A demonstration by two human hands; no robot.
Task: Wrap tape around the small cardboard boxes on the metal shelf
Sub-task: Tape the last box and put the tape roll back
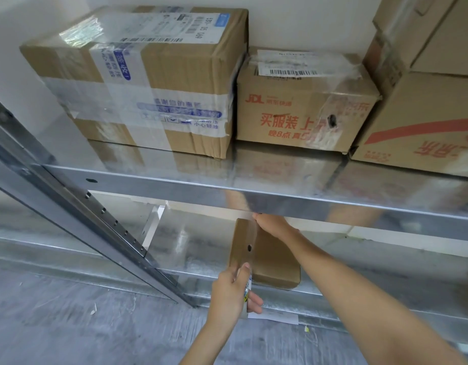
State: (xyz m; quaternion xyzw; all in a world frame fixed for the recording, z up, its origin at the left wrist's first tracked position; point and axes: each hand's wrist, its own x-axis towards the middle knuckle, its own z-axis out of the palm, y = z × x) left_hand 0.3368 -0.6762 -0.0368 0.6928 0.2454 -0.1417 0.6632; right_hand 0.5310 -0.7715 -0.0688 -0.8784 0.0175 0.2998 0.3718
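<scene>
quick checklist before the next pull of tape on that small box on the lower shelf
1. Tape roll held firmly: ok, the left hand grips it near the front of the lower shelf.
2. Small box steadied: ok, the right hand rests on its far top end.
3. Tape strip laid on the box: ok, a clear band runs along the top towards the right hand.
4. Strip free of wrinkles: cannot tell, it is too clear to judge.
5. Headroom for the right hand: not ok, its fingers sit right under the upper shelf edge.
6. Tape end stuck down: cannot tell, hidden by the right hand.
</scene>
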